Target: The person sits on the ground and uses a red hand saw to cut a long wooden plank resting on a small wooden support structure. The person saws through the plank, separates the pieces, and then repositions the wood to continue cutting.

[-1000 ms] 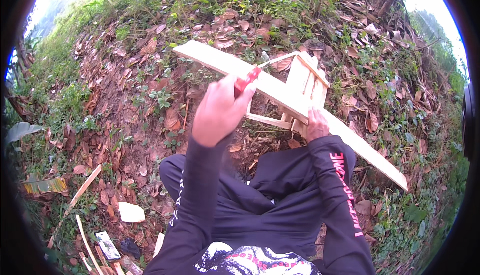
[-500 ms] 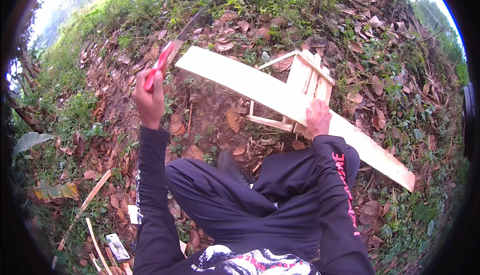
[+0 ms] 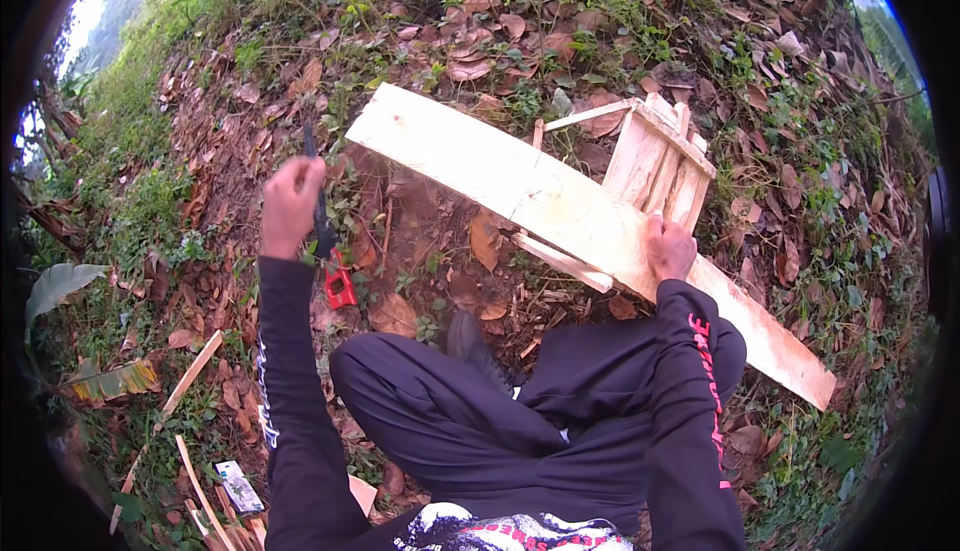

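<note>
Grip of the right hand (image 3: pixel 671 248) clasped the pale board (image 3: pixel 500 166) where it lay over the slatted frame (image 3: pixel 633 163), apparently to steady it; I couldn't tell whether the left hand (image 3: pixel 289 209) pinched the red-handled tool (image 3: pixel 341 293) whose dark blade ran beside its fingers

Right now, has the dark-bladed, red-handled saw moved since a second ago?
Yes: the saw went left and toward the person, closer to the torn yellow-green leaf.
</note>
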Tool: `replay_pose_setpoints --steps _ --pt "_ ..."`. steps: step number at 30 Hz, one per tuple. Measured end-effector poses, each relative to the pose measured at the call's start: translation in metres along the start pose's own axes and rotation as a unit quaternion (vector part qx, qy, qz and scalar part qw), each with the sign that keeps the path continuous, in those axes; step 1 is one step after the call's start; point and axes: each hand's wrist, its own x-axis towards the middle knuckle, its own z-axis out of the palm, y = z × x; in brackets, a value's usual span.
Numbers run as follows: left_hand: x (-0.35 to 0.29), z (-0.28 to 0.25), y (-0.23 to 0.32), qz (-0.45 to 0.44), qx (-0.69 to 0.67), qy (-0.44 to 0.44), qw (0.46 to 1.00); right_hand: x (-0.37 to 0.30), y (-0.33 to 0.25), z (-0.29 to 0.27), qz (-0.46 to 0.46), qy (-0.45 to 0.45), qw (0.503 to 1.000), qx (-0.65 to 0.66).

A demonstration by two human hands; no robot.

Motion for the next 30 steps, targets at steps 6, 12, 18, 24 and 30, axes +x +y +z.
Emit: replay_pose_setpoints --steps 6,12,18,24,30 --pt "0.142 0.049 0.041 0.077 0.018 0.148 0.986 0.011 -0.017 0.016 -0.026 0.026 0.999 0.003" --pt "0.146 0.177 0.018 -0.092 0.253 0.013 0.963 0.022 -0.014 0.029 -0.019 0.012 1.000 -0.016" --pt "0.179 0.157 -0.057 -0.231 0.081 -0.056 0.968 0.036 -0.088 0.041 -0.226 0.171 0.959 0.019" --pt "0.166 0.149 -0.030 -0.196 0.072 0.022 0.978 0.025 -0.227 0.103 -0.133 0.144 0.977 0.089" --pt "0.143 0.131 -0.050 -0.214 0.077 0.059 0.972 0.006 -0.244 0.121 -0.110 0.086 0.987 0.077"
